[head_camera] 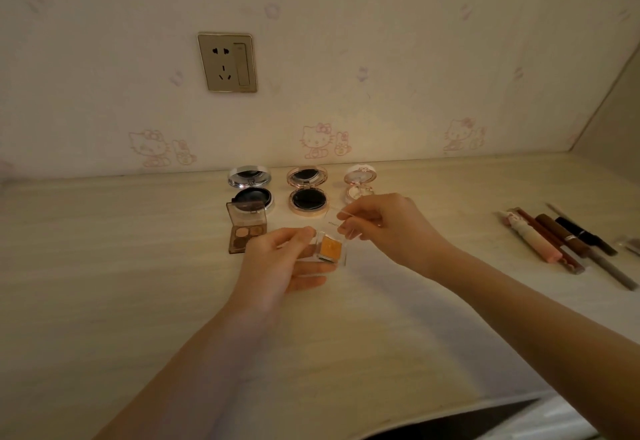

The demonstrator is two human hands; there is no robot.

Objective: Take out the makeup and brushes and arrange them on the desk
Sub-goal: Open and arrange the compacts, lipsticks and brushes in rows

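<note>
While a brown eyeshadow palette lies open before three open compacts along the desk's back edge, the left hand grips a clear case with an orange pan over mid-desk. The right hand pinches its raised clear lid. Lip tubes and pencils lie by the right edge.
</note>
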